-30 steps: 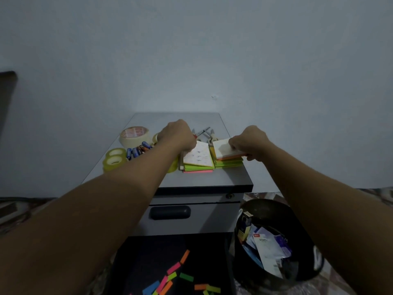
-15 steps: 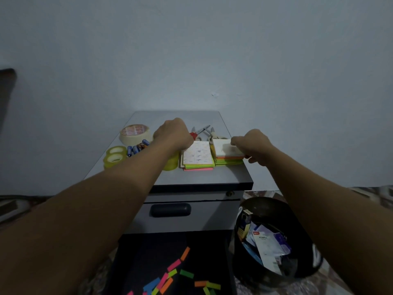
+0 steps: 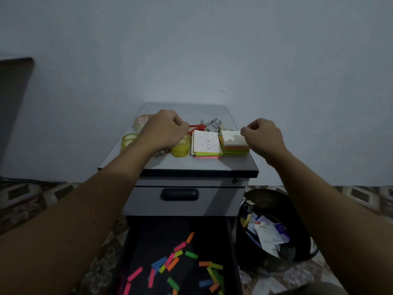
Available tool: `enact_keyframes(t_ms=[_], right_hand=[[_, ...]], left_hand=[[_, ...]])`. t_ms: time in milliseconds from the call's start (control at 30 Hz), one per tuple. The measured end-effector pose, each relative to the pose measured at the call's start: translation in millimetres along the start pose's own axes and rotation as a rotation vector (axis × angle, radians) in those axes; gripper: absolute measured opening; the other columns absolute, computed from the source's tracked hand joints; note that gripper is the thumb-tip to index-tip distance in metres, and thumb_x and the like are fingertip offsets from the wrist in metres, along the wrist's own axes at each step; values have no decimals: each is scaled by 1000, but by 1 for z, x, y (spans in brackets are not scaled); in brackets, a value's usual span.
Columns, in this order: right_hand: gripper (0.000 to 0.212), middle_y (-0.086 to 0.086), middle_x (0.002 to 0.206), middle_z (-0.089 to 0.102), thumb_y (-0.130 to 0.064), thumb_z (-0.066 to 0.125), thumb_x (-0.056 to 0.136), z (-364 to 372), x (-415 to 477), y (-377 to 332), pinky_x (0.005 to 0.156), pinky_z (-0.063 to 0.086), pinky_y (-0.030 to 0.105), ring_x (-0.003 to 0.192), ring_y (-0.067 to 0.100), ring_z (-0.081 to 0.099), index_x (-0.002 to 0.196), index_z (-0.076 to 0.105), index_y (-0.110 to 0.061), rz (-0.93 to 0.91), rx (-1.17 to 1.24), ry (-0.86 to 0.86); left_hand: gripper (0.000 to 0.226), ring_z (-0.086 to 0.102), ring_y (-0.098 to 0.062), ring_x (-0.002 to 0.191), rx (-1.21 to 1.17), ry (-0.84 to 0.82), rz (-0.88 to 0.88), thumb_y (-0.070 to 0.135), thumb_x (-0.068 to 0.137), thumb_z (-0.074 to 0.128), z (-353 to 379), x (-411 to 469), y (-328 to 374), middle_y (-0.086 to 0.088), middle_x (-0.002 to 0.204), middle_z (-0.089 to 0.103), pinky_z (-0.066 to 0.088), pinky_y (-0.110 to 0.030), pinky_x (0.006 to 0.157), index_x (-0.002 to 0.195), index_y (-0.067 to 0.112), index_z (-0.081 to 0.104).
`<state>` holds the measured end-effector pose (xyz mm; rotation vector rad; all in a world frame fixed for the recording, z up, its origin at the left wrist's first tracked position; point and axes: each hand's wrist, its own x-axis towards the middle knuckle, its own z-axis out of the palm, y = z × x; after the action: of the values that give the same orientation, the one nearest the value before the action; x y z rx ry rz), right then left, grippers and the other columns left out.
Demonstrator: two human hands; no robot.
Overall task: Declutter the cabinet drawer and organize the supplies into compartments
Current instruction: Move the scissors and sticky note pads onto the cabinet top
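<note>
1. The person's left hand and right hand were bare, and the knuckles showed as rounded ridges across the back of each.
2. The left forearm and right forearm were uncovered along their whole visible length, from wrist to frame edge.
3. Dim light left finer surface detail unreadable.

A pale blue wall fills the background, with a small light mark on it and a dark panel against it at the far left. A patterned floor runs along its foot. At lower right on the floor stands a round black bin, which holds a white packet, a yellow-and-black box and other wrappers.
</note>
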<state>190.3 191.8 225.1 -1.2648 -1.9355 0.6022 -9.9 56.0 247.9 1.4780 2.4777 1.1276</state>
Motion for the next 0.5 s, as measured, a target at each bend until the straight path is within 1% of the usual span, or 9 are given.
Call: enact_keyframes(t_ms=[67, 133, 167, 233, 300, 400, 500], right_hand=[[16, -4, 89, 62, -25, 57, 87, 2, -14, -3, 77, 54, 39, 88, 17, 59, 95, 63, -14, -20, 35, 12], [13, -6, 88, 62, -23, 56, 87, 5, -30, -7, 73, 52, 35, 84, 13, 58, 93, 64, -15, -24, 81, 34], [12, -6, 87, 63, -22, 56, 87, 7, -39, -8, 70, 51, 34, 82, 10, 57, 92, 64, -15, -22, 113, 39], [11, -5, 84, 64, -20, 55, 87, 15, -58, -10, 63, 50, 31, 77, 11, 59, 89, 64, -15, -29, 166, 23], [10, -4, 82, 65, -20, 55, 88, 25, -77, -8, 59, 48, 29, 76, 13, 60, 87, 64, -16, -41, 202, -32], [11, -4, 79, 66, -22, 56, 90, 49, -106, 5, 61, 47, 28, 75, 11, 61, 83, 64, -18, -23, 193, -131], [16, 4, 79, 67, -23, 56, 93, 77, -130, 28, 65, 52, 37, 76, 19, 64, 82, 64, -15, 29, 152, -290]], left_hand=[[13, 60, -9, 81, -52, 5, 5, 33, 89, 63, -4, -17, -7, 9, 89, 66, 47, -27, 70, 93, 22, 70], [10, 59, -6, 83, -67, 11, 9, 30, 89, 64, -6, -33, -13, 12, 87, 64, 44, -25, 69, 91, 23, 71], [10, 60, -6, 81, -71, 11, 6, 30, 89, 64, -5, -41, -16, 13, 84, 65, 43, -24, 67, 89, 23, 71], [9, 62, -8, 74, -117, -10, 0, 27, 89, 63, -3, -58, -25, 9, 76, 67, 47, -23, 63, 84, 23, 70], [11, 63, -9, 70, -148, -44, -16, 25, 88, 63, 3, -73, -35, 7, 72, 68, 49, -24, 63, 80, 21, 69], [14, 65, -11, 67, -144, -106, -70, 26, 88, 63, 19, -90, -57, 6, 72, 70, 51, -24, 60, 77, 21, 69], [19, 67, -18, 70, -127, -257, -172, 27, 91, 63, 46, -105, -86, 1, 73, 72, 56, -34, 66, 74, 21, 69]])
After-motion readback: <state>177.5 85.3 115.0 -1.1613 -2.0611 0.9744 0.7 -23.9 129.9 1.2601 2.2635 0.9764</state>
